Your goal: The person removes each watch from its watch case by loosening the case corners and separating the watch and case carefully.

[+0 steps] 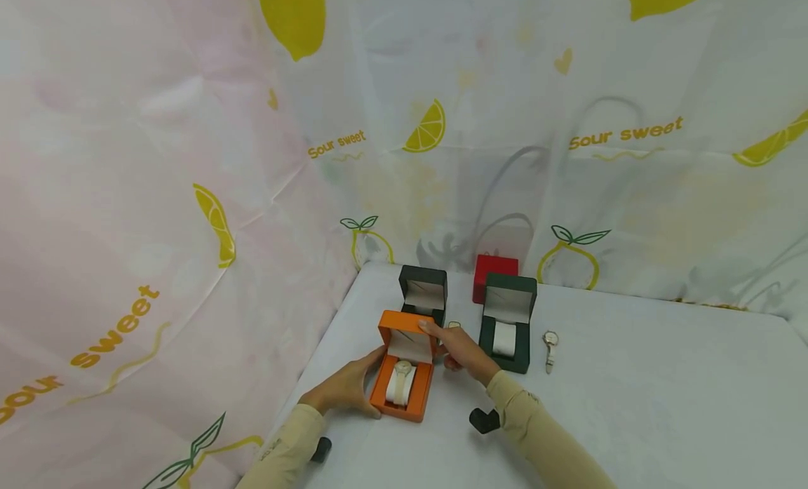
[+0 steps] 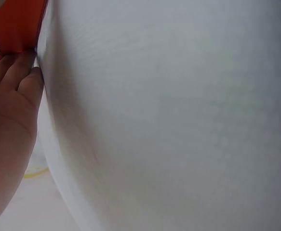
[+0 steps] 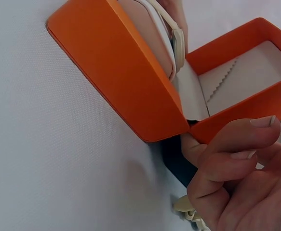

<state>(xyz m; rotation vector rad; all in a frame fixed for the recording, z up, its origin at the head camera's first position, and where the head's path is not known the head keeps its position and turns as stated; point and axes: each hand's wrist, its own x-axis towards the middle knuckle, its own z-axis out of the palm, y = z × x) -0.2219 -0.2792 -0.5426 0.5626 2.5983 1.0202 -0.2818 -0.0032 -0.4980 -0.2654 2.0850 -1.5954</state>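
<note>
An orange watch box [image 1: 405, 413] stands with its lid raised. In it a cream-strapped wristwatch [image 1: 402, 378] is wrapped round a white cushion [image 1: 391, 391]. My left hand [image 1: 344, 389] holds the box by its left side, thumb at the front corner and fingers further back. In the left wrist view those fingers [image 2: 15, 72] lie against the orange wall. With thumb on its top edge, my right hand [image 1: 463, 352] grips the right side of the lid [image 1: 398, 319]; the other fingers are curled, as the right wrist view shows. The box's hinge side is partly hidden.
Behind the orange box is an open dark watch box [image 1: 421, 273]. To the right stand an open green watch box [image 1: 521, 356] and a closed red box [image 1: 495, 263]. A wristwatch [image 1: 550, 345] lies beyond them; another watch [image 1: 454, 325] shows behind my right hand.
</note>
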